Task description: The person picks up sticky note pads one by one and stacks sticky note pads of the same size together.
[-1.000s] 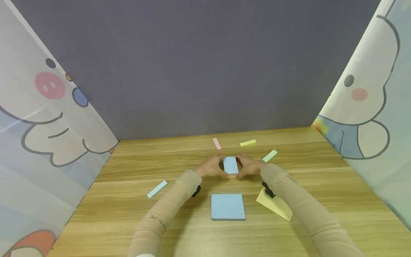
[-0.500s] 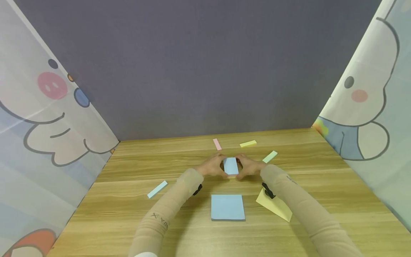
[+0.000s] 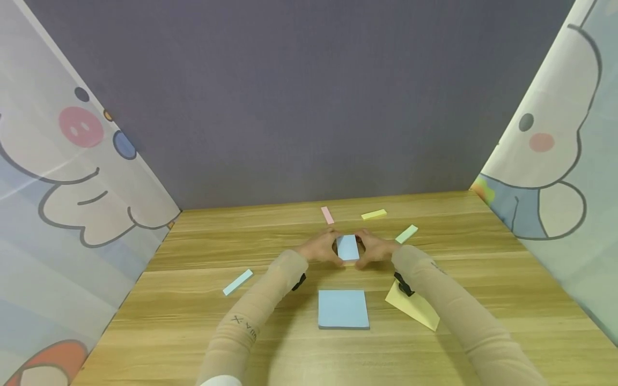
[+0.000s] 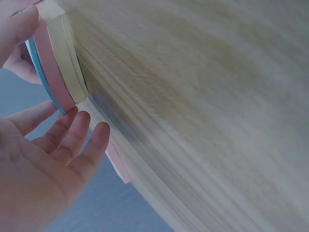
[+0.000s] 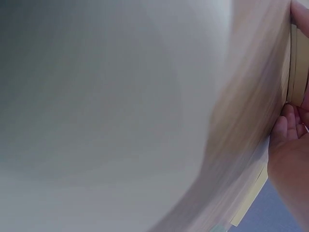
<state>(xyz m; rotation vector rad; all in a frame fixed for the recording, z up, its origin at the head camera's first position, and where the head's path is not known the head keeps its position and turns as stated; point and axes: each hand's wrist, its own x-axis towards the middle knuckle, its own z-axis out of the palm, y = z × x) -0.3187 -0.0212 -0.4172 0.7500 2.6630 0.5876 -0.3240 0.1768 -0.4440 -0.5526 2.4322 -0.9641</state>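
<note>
A small stack of sticky note pads (image 3: pixel 347 246) lies on the table between the two hands. Its top pad is blue, and the left wrist view shows pink and yellow pads (image 4: pixel 67 58) under it. My left hand (image 3: pixel 321 247) holds the stack's left side with curled fingers and thumb, fingertips (image 4: pixel 83 121) at one corner. From the right, my right hand (image 3: pixel 375 250) holds the opposite side the same way. Only part of the stack's yellow layers (image 5: pixel 300 67) shows at the edge of the right wrist view.
A larger blue square pad (image 3: pixel 343 310) lies nearer. A yellow square pad (image 3: pixel 412 305) is partly under the right forearm. Narrow strips lie around: pink (image 3: pixel 327 215), yellow (image 3: pixel 374 214), green (image 3: pixel 406 234) and pale blue (image 3: pixel 237 282). A grey panel (image 3: pixel 309 107) stands behind.
</note>
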